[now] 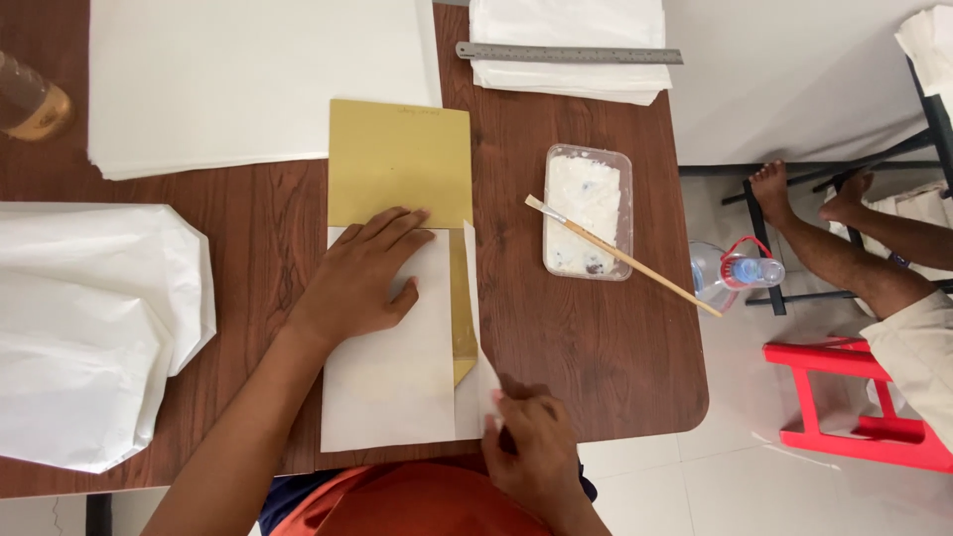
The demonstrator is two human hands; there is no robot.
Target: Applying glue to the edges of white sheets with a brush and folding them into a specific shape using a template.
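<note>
gold card [399,164] glossy | white paper [387,372] matt | table [576,337] wood-grain

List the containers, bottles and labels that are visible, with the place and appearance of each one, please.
Plastic tray: right of the gold sheet, rectangular, clear, holding white paste.
Water bottle: on the floor beside the table's right edge, clear, with a blue cap and red ring.
Bottle: top left table corner, brownish, only partly in view.
Labels, signs, screens: none seen.

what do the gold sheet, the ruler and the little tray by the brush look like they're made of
Gold sheet: probably stiff card or board, matte metallic gold, lying flat with crisp edges.
Ruler: likely steel, grey with a dull sheen.
Tray: clear thin plastic, see-through rim, holding white paste.
</note>
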